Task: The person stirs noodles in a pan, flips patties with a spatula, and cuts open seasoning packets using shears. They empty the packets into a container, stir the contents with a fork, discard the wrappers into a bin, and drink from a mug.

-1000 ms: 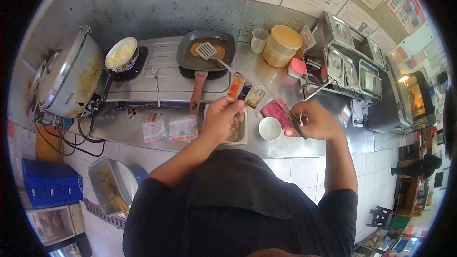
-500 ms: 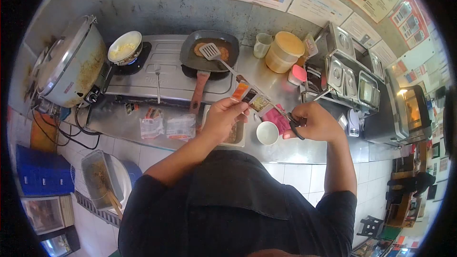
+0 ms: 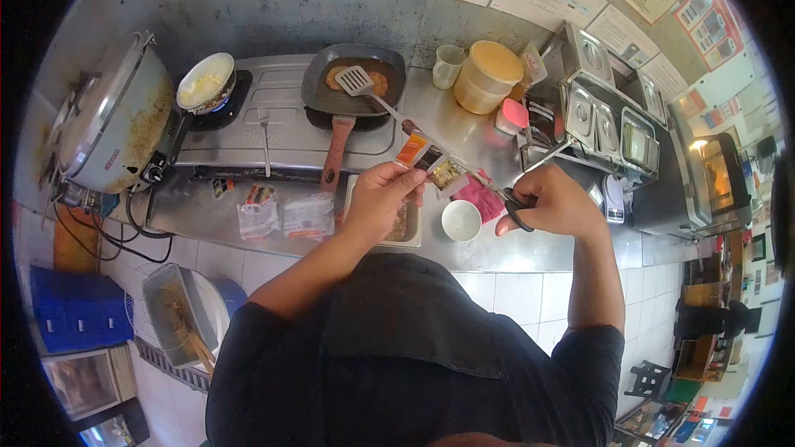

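My left hand (image 3: 384, 197) pinches a strip of small seasoning sachets (image 3: 448, 175) with orange, dark and yellowish printing, held over the counter. Black-handled scissors (image 3: 518, 213) are gripped in my right hand (image 3: 556, 203), fingers through the loops and blades pointing toward the sachets' right end. Below and between the hands stands a small white bowl (image 3: 461, 222), beside a crumpled pink cloth (image 3: 483, 197). A metal tray (image 3: 411, 236) with brownish contents is partly hidden behind my left hand and forearm.
A square pan (image 3: 317, 98) with browned patties sits on the stove (image 3: 277, 79), a slotted spatula (image 3: 357, 81) across it. Left of it, a bowl (image 3: 207, 83) rests over a lit burner near a large rice cooker (image 3: 124, 120). Opened plastic packs (image 3: 308, 215) lie at the counter's front.
The view has shifted slightly, so the counter and stove appear a little further left and up. Both hands keep their holds; the scissors sit slightly farther from the sachets.
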